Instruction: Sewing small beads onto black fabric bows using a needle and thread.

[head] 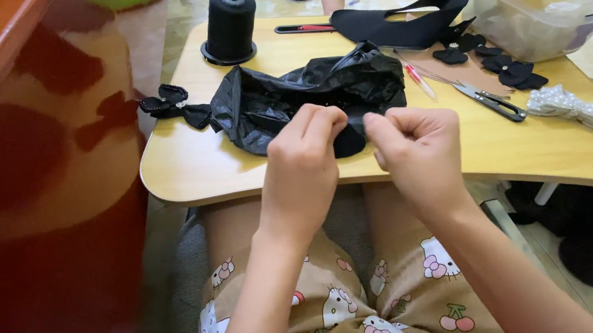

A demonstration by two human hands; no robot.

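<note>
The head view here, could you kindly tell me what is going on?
A person sits at a low wooden table, both hands raised over its near edge. The left hand and right hand pinch a small black fabric piece between their fingers. Behind lie a black plastic bag, a thread spool, snips and finished black bows.

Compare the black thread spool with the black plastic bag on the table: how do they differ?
The thread spool stands upright as a firm, matte cylinder; the plastic bag lies crumpled, glossy and shapeless. The spool sits at the table's far edge, away from both hands; the bag lies just beyond the left hand and right hand. Both are black.
</note>
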